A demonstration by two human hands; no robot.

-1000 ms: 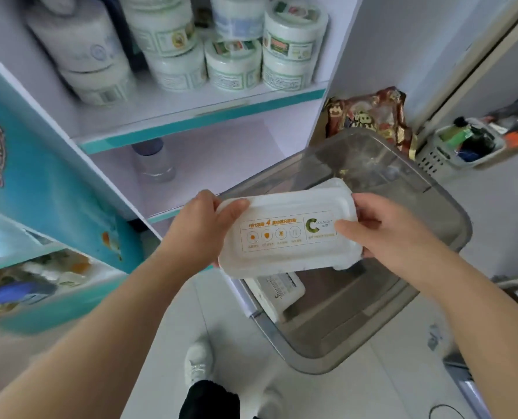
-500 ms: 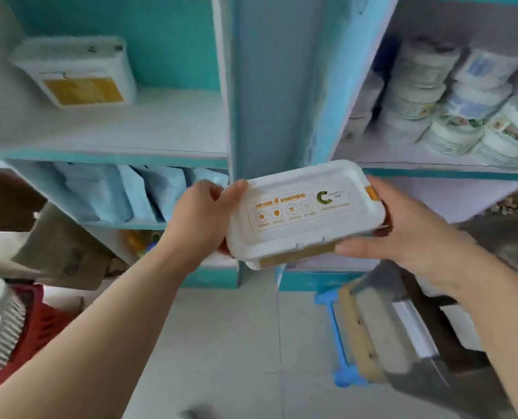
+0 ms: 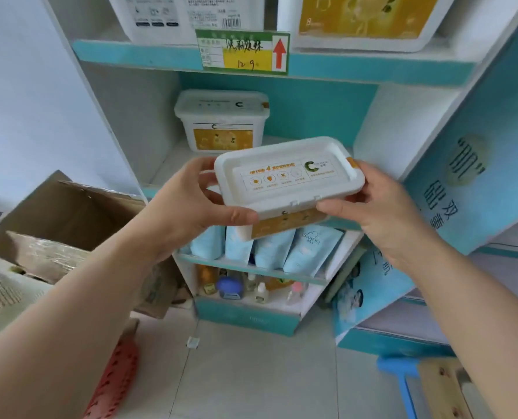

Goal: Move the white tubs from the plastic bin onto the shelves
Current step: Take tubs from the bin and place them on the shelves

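A white rectangular tub [image 3: 285, 179] with an orange-printed lid hangs in the air in front of the middle shelf [image 3: 173, 164]. My left hand [image 3: 191, 204] grips its left end, thumb along the near edge. My right hand [image 3: 372, 207] holds its right end. A second white tub [image 3: 221, 122] with a yellow label stands at the back left of that shelf. Two larger white tubs [image 3: 363, 22] sit on the shelf above. The plastic bin is out of view.
A price tag [image 3: 242, 52] with a red arrow hangs on the upper shelf edge. Blue pouches [image 3: 270, 249] fill the shelf below, small bottles [image 3: 260, 291] the lowest one. An open cardboard box [image 3: 61, 222] and a perforated basket [image 3: 0, 294] lie at left. A blue panel [image 3: 475, 152] stands at right.
The view has swung left from the bin and the round-tub shelves to this shelf unit. Both hands carried the tub along and now hold it before the middle shelf.
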